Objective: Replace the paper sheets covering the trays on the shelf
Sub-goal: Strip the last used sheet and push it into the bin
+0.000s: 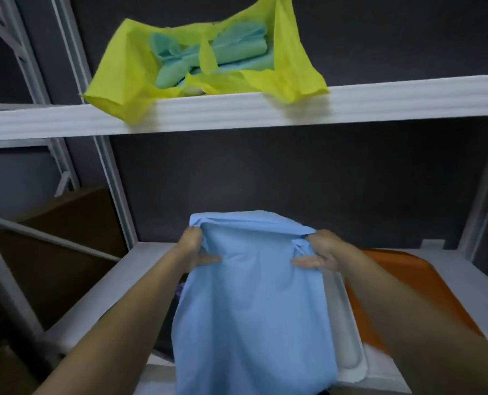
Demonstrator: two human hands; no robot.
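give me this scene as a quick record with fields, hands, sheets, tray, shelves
left hand: gripping the far left corner of the blue sheet
right hand: gripping the far right corner of the same sheet
blue sheet: draped over the white tray, hiding most of it
white tray: on the lower shelf, right rim showing
orange sheet: lower shelf, right of the tray
yellow sheet: upper shelf, crumpled open around green sheets
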